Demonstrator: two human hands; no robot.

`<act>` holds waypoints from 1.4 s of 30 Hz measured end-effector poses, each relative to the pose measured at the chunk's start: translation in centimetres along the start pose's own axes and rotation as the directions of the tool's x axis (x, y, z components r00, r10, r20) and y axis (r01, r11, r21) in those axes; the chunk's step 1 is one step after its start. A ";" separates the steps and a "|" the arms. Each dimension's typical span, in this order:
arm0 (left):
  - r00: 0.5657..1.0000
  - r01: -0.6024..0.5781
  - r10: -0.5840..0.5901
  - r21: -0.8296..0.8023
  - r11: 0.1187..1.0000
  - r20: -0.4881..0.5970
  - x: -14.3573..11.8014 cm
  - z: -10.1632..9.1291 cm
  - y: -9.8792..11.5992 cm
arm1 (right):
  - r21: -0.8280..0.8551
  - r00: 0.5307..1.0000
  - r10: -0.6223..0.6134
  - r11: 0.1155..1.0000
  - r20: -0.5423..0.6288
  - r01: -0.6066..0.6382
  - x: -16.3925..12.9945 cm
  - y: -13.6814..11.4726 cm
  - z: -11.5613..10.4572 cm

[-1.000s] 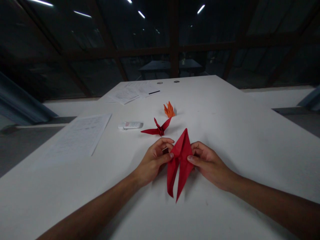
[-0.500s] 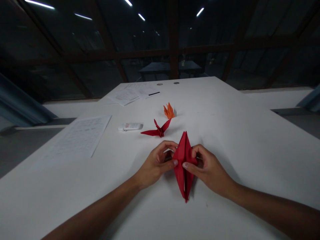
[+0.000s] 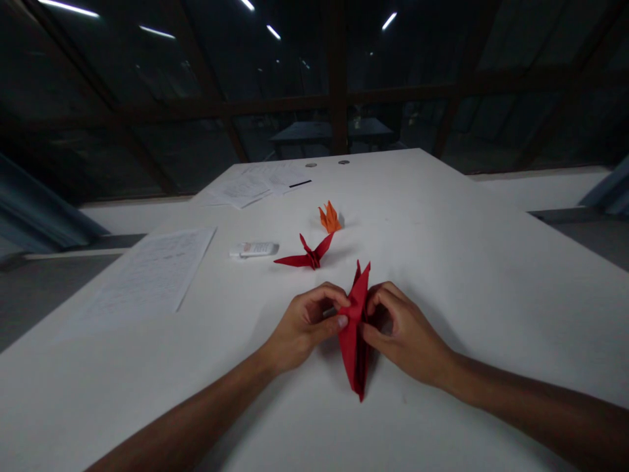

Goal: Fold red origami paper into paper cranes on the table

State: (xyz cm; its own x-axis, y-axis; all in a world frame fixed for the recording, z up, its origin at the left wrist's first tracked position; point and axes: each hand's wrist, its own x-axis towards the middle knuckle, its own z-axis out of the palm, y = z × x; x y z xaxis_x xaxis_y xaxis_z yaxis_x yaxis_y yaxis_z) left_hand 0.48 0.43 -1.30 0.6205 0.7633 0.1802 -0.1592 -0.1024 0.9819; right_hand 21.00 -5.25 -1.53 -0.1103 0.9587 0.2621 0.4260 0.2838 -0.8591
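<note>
A folded red origami paper [image 3: 354, 328], long and pointed at both ends, is held between my hands just above the white table [image 3: 472, 288]. My left hand [image 3: 307, 321] pinches its left side between thumb and fingers. On the other side my right hand [image 3: 405, 328] is closed on the right layers, its thumb against the near face and part of its grip hidden behind the paper. A finished red paper crane [image 3: 313, 255] stands beyond my left hand. Behind it sits a small orange origami figure [image 3: 329, 217].
Left of the crane lies a white plastic tube-like item [image 3: 253, 249] with printing. A written sheet [image 3: 152, 272] lies at the left, and several papers [image 3: 246, 187] lie farther back with a black strip [image 3: 300, 184]. Two round dark discs are near the far edge, before a window.
The red origami paper has turned, its left face now more toward me and its top split into two points. My right hand's fingers have shifted along its right side.
</note>
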 end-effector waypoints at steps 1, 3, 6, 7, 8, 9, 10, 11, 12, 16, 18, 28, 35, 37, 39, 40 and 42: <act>1.000 -0.004 0.004 0.005 1.000 -0.008 0.0 0.0 0.0 | 0.011 1.000 -0.010 1.000 0.006 0.010 0.0 0.1 0.0; 0.999 0.000 0.001 0.027 1.000 -0.042 0.0 -0.1 -0.1 | 0.044 1.000 -0.012 0.999 0.002 0.011 0.0 0.3 -0.1; 0.989 0.018 -0.004 0.097 0.995 -0.146 0.2 -0.1 -0.2 | 0.110 0.999 0.032 0.994 -0.037 -0.028 0.2 0.8 -0.2; 0.984 0.026 -0.001 0.139 0.990 -0.179 0.2 0.0 -0.2 | 0.121 0.998 0.042 0.992 -0.055 -0.036 0.2 1.0 -0.3; 0.979 0.035 0.005 0.190 0.981 -0.205 0.2 0.2 -0.1 | 0.124 0.996 0.046 0.992 -0.075 -0.036 0.3 1.1 -0.3; 0.975 0.045 0.012 0.251 0.967 -0.223 0.2 0.5 0.0 | 0.125 0.995 0.045 0.992 -0.087 -0.034 0.3 1.2 -0.3; 0.973 0.055 0.021 0.320 0.946 -0.230 0.1 0.8 0.2 | 0.131 0.995 0.048 0.991 -0.090 -0.036 0.3 1.3 -0.4; 0.973 0.060 0.035 0.391 0.919 -0.230 0.0 1.1 0.3 | 0.148 0.995 0.054 0.988 -0.082 -0.042 0.3 1.3 -0.4; 0.973 0.054 0.056 0.462 0.885 -0.222 -0.1 1.4 0.3 | 0.178 0.996 0.065 0.983 -0.059 -0.054 0.3 1.3 -0.3; 0.965 0.047 0.132 0.641 0.766 -0.228 -0.5 2.2 0.1 | 0.287 0.995 0.101 0.952 0.017 -0.102 0.1 1.1 -0.2; 0.957 0.066 0.134 0.644 0.762 -0.257 -0.6 2.3 -0.2 | 0.292 0.995 0.103 0.951 0.010 -0.101 0.0 1.1 -0.1; 0.914 0.071 0.192 0.606 0.792 -0.358 -0.3 1.4 0.1 | 0.334 0.991 0.129 0.936 -0.038 -0.109 -0.3 1.9 0.0; 0.872 -0.021 0.315 0.614 0.789 -0.376 -0.8 1.1 0.4 | 0.123 0.966 0.073 0.991 -0.249 -0.043 1.3 2.5 -1.9; 0.858 -0.070 0.371 0.635 0.769 -0.355 -1.0 1.1 0.3 | 0.061 0.946 0.023 0.998 -0.325 -0.003 1.7 2.6 -2.5; 0.845 -0.116 0.428 0.671 0.732 -0.321 -1.2 1.0 0.2 | 0.039 0.928 -0.003 0.999 -0.372 0.018 1.9 2.6 -2.8; 0.841 -0.130 0.446 0.687 0.715 -0.305 -1.3 1.0 0.1 | 0.034 0.923 -0.008 0.999 -0.385 0.023 2.0 2.6 -2.8; 0.840 -0.135 0.459 0.710 0.692 -0.288 -1.3 0.9 -0.2 | 0.034 0.917 -0.010 0.999 -0.398 0.025 1.9 2.6 -2.8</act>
State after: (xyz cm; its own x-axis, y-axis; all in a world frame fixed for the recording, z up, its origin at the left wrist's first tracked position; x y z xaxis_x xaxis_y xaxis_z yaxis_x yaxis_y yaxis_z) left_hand 0.37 -1.14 -1.71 0.2272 0.7779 0.5859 0.3509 -0.6266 0.6959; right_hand 24.42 -2.76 -2.01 0.2520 0.8699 0.4240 0.3926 0.3086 -0.8664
